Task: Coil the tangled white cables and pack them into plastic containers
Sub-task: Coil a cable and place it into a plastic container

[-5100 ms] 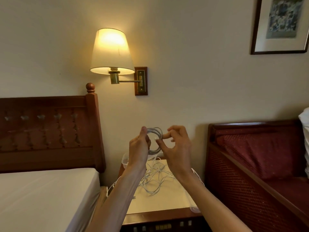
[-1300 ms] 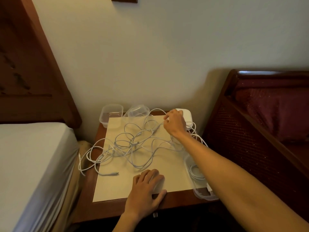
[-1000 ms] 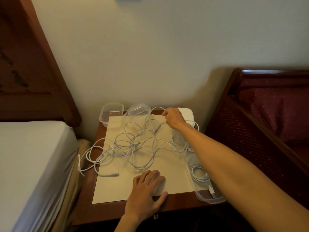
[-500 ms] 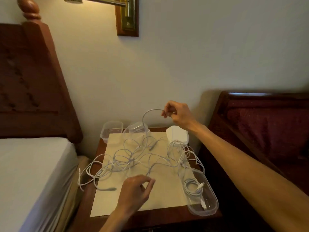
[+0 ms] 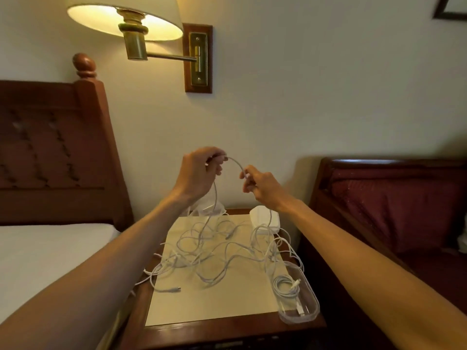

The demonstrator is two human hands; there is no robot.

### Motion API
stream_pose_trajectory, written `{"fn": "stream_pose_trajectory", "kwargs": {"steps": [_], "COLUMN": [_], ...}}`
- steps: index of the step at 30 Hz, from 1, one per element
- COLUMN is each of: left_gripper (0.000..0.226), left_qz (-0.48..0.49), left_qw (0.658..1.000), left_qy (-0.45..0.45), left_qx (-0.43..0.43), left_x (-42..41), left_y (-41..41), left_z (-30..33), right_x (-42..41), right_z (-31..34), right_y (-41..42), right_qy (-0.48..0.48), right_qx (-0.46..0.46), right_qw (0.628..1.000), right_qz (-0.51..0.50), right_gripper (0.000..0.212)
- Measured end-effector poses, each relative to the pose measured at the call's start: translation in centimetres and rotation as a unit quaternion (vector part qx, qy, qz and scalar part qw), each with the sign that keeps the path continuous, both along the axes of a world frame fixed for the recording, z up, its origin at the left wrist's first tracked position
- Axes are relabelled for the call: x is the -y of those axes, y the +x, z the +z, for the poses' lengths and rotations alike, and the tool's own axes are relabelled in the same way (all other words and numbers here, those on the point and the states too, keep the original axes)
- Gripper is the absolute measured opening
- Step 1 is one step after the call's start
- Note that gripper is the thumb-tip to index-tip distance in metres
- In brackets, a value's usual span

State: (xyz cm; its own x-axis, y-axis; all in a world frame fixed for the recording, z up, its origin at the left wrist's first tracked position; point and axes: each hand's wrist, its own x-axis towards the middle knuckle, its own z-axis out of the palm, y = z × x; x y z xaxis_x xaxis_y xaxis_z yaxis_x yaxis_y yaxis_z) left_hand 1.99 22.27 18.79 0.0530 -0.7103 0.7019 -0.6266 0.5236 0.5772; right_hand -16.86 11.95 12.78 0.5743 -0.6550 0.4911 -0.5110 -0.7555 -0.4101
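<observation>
- White, thin and limp, the charging cable you have lifted (image 5: 233, 163) arches between your two raised hands above the dark wooden nightstand (image 5: 227, 332); its free run drops from your left side straight down into the heap.
- Your left hand (image 5: 199, 173) is curled round the cable near its end, fingers folded over it; the plug itself is hidden inside the fist, so you cannot tell how much tail is left.
- Below it, the tangled pile of white cables (image 5: 222, 251) sprawls across the pale cream mat (image 5: 214, 299), with some loops spilling off the mat's left edge toward the white bed sheet (image 5: 50, 253).
- Your right hand (image 5: 262, 188) pinches the same cable between thumb and fingertips, just beside the left hand, with only a short arc between them.
- What the next wrap turns on, as I judge it: the slack hangs below the left hand, so the right hand, nearer the arc, should feed loops toward the left.
- A white rounded box (image 5: 264, 218) sits at the mat's far right corner, partly behind your right wrist.
- Nearest on the right, a clear oval plastic container (image 5: 312, 309) already holds one coiled white cable (image 5: 286, 286).
- Clear containers behind your left forearm are mostly covered; their number is unclear.
</observation>
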Motion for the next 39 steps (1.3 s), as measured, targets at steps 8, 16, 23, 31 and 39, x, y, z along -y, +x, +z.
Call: {"fn": "stream_pose_trajectory", "kwargs": {"steps": [8, 16, 23, 31, 39], "left_gripper": [0.015, 0.052, 0.022, 0.022, 0.039], "left_qz": [0.073, -0.030, -0.106, 0.063, 0.118], "left_qw": [0.996, 0.974, 0.958, 0.978, 0.979], "left_qy": [-0.020, 0.203, 0.226, -0.046, 0.165], "left_qx": [0.054, -0.101, -0.142, -0.192, 0.033], "left_x": [-4.0, -4.4, -4.2, -5.6, -6.1], "left_y": [4.4, 0.5, -2.8, 3.7, 2.6], "left_z": [1.1, -2.1, 0.9, 3.9, 0.2], "right_x": [2.0, -2.0, -4.4, -2.4, -4.0], "right_z": [-0.8, 6.5, 7.1, 1.9, 6.3], "right_y": [-3.2, -0.9, -0.4, -5.5, -2.6], "right_qy": [0.252, -0.041, -0.084, 0.087, -0.039], "right_qx": [0.131, -0.010, -0.042, 0.003, -0.047], "right_qw": [0.932, 0.990, 0.994, 0.990, 0.985], "right_qz": [-0.226, -0.132, -0.059, -0.113, -0.161], "right_gripper": [0.052, 0.034, 0.024, 0.038, 0.021]}}
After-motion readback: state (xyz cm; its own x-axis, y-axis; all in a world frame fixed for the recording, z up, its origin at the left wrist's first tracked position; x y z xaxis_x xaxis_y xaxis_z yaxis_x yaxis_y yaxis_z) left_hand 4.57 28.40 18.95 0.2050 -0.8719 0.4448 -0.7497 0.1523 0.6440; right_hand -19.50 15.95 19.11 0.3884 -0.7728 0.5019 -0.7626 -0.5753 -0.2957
